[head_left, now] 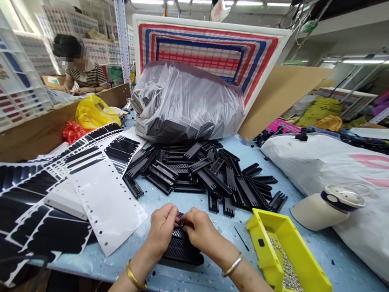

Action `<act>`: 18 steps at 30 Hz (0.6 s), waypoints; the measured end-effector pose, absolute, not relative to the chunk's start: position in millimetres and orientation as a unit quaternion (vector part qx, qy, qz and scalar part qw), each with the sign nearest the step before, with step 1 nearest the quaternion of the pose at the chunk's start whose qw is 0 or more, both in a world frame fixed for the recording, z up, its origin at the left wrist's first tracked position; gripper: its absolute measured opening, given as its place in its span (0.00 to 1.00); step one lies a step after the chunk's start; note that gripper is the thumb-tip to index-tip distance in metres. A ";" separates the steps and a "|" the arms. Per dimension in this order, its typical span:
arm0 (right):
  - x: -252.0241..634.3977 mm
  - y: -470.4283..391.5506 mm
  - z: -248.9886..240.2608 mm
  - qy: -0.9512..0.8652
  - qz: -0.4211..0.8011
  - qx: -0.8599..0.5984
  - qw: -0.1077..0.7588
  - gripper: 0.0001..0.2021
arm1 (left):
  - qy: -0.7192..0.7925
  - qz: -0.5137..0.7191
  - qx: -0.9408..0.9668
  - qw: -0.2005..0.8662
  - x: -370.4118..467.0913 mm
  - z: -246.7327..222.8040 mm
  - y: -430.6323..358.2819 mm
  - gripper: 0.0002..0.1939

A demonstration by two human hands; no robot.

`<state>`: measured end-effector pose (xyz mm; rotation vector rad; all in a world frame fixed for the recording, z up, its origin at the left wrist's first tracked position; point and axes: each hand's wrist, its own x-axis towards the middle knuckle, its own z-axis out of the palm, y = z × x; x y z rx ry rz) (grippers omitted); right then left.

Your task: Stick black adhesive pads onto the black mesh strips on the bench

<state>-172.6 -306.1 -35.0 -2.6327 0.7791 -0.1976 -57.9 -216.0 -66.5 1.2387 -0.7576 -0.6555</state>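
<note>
Near the front edge of the blue table, my left hand [162,229] and my right hand [201,229] come close together over black perforated plastic parts [183,248]. Both hands have their fingers pinched at the far end of a black perforated piece, which shows between the fingertips. Other perforated parts lie on the table just below the hands. Beyond them spreads a heap of black slotted plastic pieces [209,171]. A yellow bin [318,279] holding small shiny metal pieces [289,269] is right of my right hand.
Sheets with black stickers [61,234] and a white sheet [107,201] cover the left side. A grey plastic bag [191,108] stands at the back. On the right are a cream bottle [317,209] and a large white sack [381,172]. A person [83,70] sits far left.
</note>
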 end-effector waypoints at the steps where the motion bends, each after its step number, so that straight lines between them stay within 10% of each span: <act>1: -173.7 -306.1 -34.2 0.278 -0.073 -0.938 0.197 0.12 | -0.337 -0.305 0.541 0.707 -58.5 -67.9 -214.3 0.19; 12: -207.7 -325.5 -40.8 0.338 -0.193 -0.895 0.218 0.10 | -0.231 -0.458 0.368 0.776 -46.3 -58.9 -201.1 0.24; 18: -219.7 -332.4 -49.0 0.390 -0.186 -0.858 0.278 0.16 | -0.324 -0.248 0.595 0.692 -6.5 -72.7 -192.0 0.16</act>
